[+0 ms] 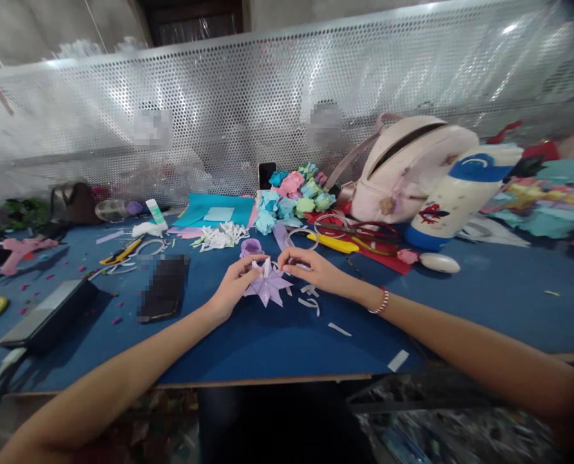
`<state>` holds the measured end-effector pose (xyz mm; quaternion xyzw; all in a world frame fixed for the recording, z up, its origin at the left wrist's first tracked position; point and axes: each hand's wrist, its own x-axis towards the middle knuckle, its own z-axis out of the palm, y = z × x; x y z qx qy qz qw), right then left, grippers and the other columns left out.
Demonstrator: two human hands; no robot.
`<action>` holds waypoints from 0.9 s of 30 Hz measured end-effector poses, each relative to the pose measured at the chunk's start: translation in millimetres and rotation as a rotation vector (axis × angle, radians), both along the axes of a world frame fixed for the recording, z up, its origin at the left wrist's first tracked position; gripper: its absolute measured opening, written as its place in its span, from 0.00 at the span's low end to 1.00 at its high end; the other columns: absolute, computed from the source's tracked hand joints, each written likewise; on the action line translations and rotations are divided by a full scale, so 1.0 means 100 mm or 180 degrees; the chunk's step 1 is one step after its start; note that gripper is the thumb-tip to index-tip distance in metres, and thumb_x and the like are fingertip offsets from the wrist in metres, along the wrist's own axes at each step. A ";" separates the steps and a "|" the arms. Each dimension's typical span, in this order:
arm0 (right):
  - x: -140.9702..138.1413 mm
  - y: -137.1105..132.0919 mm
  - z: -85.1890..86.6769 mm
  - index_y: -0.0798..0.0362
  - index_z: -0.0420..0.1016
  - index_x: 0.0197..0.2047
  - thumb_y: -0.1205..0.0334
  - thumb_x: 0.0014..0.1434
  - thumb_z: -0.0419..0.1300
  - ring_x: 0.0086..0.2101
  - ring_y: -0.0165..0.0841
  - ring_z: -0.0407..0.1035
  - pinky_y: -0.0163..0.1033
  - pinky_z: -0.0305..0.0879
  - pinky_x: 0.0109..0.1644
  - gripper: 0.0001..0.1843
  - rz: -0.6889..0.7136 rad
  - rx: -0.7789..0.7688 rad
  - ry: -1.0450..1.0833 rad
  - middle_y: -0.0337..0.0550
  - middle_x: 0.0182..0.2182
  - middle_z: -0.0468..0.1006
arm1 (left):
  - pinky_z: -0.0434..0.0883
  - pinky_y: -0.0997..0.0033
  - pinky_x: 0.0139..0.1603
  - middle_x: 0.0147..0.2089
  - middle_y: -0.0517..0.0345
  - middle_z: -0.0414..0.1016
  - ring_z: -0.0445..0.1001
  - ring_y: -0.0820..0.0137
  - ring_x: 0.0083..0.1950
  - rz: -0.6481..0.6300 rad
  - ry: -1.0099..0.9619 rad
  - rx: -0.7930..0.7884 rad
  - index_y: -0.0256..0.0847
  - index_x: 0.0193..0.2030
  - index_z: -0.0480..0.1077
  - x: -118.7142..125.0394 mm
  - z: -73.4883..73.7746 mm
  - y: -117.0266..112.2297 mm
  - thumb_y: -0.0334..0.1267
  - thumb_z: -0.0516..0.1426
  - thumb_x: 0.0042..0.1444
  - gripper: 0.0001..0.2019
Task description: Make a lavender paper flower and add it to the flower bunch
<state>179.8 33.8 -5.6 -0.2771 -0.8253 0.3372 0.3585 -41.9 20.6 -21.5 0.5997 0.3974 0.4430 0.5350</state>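
Observation:
A purple folded-paper flower [268, 290] with pointed petals is held just above the blue table, its points spread toward me. My left hand [235, 283] pinches it from the left, thumb on the paper. At its upper right edge, my right hand [310, 267] has thumb and fingertips pressed together; what they pinch is too small to make out. A whitish upright piece [266, 267] shows at the flower's top between both hands. Just behind my left fingers sits a purple paper roll [251, 247]. White paper strips [310, 303] lie beside and below my right hand.
Behind the hands are several crumpled paper flowers [291, 198], white paper scraps [222, 236] and blue sheets [214, 211]. A yellow cutter [332, 243], bottle [455, 196] and pink backpack [412, 171] stand or lie right. On the left are a phone [163, 288] and power bank [49, 316].

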 end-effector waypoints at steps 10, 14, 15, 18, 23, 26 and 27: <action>-0.01 -0.01 0.00 0.51 0.71 0.37 0.59 0.64 0.56 0.37 0.32 0.68 0.40 0.65 0.42 0.06 -0.0118 0.0041 0.0025 0.42 0.36 0.74 | 0.68 0.72 0.42 0.40 0.53 0.80 0.74 0.65 0.41 0.0055 -0.0367 -0.0291 0.37 0.46 0.79 0.02 -0.01 0.00 0.56 0.63 0.52 0.24; 0.00 0.01 -0.01 0.51 0.71 0.37 0.59 0.64 0.56 0.37 0.33 0.69 0.40 0.66 0.42 0.07 -0.0178 0.0063 0.0058 0.42 0.36 0.75 | 0.69 0.73 0.41 0.38 0.53 0.80 0.74 0.67 0.39 0.0030 -0.0528 -0.0438 0.36 0.45 0.79 0.02 -0.01 0.00 0.60 0.65 0.48 0.28; 0.00 0.02 -0.02 0.52 0.71 0.37 0.59 0.64 0.56 0.37 0.33 0.69 0.40 0.66 0.42 0.07 -0.0205 0.0082 0.0068 0.42 0.35 0.75 | 0.69 0.73 0.40 0.38 0.53 0.80 0.74 0.67 0.39 0.0031 -0.0570 -0.0493 0.36 0.45 0.79 0.03 0.00 0.00 0.61 0.65 0.47 0.29; 0.01 0.03 -0.03 0.52 0.71 0.37 0.58 0.64 0.56 0.36 0.33 0.68 0.40 0.67 0.41 0.07 -0.0292 0.0165 0.0089 0.42 0.34 0.74 | 0.71 0.73 0.37 0.37 0.52 0.79 0.75 0.67 0.37 0.0026 -0.0613 -0.0631 0.35 0.47 0.78 0.04 0.02 -0.01 0.60 0.66 0.46 0.31; 0.00 0.02 -0.02 0.52 0.71 0.37 0.61 0.64 0.55 0.35 0.31 0.68 0.38 0.66 0.38 0.06 -0.0299 0.0329 0.0096 0.41 0.35 0.74 | 0.72 0.74 0.40 0.40 0.53 0.79 0.76 0.69 0.39 -0.0113 -0.0427 -0.0428 0.36 0.50 0.76 0.04 0.03 -0.02 0.46 0.71 0.44 0.28; -0.01 0.00 -0.01 0.52 0.71 0.37 0.63 0.64 0.55 0.35 0.31 0.68 0.37 0.65 0.39 0.06 -0.0264 0.0385 0.0099 0.42 0.36 0.73 | 0.72 0.74 0.40 0.41 0.53 0.78 0.76 0.69 0.39 -0.0114 -0.0371 -0.0375 0.35 0.51 0.75 0.03 0.02 -0.02 0.43 0.70 0.44 0.27; -0.01 0.00 -0.01 0.51 0.71 0.37 0.63 0.64 0.55 0.36 0.31 0.68 0.37 0.65 0.39 0.06 -0.0248 0.0392 0.0103 0.42 0.36 0.73 | 0.73 0.74 0.40 0.41 0.53 0.78 0.76 0.69 0.39 -0.0112 -0.0359 -0.0385 0.35 0.51 0.74 0.02 0.02 -0.02 0.42 0.70 0.44 0.27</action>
